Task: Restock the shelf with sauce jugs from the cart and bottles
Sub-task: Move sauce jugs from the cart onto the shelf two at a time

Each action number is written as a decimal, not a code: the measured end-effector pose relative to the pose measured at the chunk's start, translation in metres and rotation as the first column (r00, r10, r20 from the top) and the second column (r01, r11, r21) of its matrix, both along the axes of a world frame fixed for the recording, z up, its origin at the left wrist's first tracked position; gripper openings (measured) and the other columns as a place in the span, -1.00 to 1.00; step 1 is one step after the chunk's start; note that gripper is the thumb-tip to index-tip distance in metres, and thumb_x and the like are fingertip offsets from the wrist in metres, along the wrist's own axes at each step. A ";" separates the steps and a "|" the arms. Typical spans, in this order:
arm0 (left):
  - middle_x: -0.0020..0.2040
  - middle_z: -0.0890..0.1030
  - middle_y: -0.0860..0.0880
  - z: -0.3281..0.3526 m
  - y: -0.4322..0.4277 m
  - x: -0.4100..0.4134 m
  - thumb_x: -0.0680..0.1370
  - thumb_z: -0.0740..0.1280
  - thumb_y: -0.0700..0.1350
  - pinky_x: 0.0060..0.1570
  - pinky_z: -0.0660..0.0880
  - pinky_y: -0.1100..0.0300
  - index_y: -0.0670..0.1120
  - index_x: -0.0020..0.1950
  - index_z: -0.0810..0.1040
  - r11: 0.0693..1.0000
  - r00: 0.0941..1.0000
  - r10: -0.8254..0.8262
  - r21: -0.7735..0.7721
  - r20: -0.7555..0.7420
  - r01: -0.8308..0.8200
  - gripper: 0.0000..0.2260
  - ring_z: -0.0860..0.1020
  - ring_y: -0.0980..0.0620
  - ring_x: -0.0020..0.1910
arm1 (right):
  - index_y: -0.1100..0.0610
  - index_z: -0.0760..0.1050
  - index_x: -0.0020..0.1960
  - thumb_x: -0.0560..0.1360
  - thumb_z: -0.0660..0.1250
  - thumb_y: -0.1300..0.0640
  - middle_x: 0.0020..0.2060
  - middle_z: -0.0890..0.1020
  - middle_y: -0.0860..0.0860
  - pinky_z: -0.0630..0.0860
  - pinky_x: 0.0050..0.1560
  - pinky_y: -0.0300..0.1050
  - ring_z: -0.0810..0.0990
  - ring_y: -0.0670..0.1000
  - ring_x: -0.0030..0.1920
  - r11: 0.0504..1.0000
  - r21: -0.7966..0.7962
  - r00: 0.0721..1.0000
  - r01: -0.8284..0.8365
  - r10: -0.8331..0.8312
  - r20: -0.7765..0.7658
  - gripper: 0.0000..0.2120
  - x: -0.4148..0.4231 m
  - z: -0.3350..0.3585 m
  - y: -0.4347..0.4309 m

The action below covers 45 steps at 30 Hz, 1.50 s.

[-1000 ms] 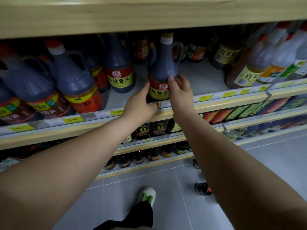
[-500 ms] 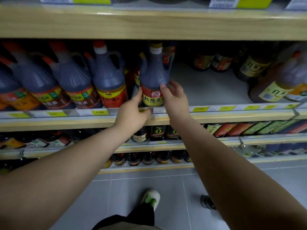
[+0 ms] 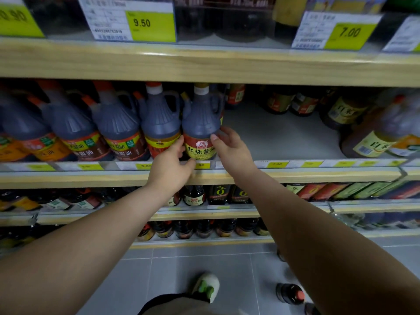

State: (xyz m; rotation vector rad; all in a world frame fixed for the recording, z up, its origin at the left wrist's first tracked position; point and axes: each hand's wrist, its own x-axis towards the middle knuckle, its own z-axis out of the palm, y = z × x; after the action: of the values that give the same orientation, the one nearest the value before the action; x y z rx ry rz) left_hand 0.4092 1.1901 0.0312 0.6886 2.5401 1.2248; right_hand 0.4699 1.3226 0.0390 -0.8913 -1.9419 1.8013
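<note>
A dark sauce jug (image 3: 201, 123) with a white cap and a red-and-yellow label stands upright at the front of the middle shelf (image 3: 284, 137). My left hand (image 3: 171, 165) holds its lower left side and my right hand (image 3: 229, 148) holds its right side, fingers on the label. It stands against a row of several similar dark jugs (image 3: 113, 130) with orange caps to its left.
To the right of the jug the shelf floor is bare up to amber vinegar jugs (image 3: 372, 133). Price tags line the shelf edge (image 3: 277, 164). Small bottles fill the lower shelves (image 3: 218, 194). Loose bottles (image 3: 289, 293) stand on the tiled floor beside my shoe (image 3: 205, 286).
The jug has slid left along the shelf and now stands against the neighbouring jug. Both hands stayed on it. The view tilted upward, showing the upper shelf's price tags.
</note>
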 end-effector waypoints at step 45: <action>-0.17 0.69 -0.08 0.141 -0.640 0.213 0.52 0.37 -0.20 -0.10 0.55 0.09 -0.01 -0.16 0.62 0.656 0.705 0.707 0.319 0.059 -0.685 -0.89 0.60 0.05 -0.23 | 0.05 0.55 -0.01 0.52 0.37 0.16 -0.13 0.63 0.01 0.54 -0.04 -0.12 0.61 0.00 -0.08 0.572 0.338 0.570 -0.747 0.813 -0.116 -0.93 0.080 0.119 -0.615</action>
State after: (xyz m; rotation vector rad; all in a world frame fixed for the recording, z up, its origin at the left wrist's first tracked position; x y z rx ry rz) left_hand 0.6225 0.5498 0.1725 -0.2881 2.7836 1.9003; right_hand 0.5496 0.7077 0.1581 0.4202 -2.5097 1.8486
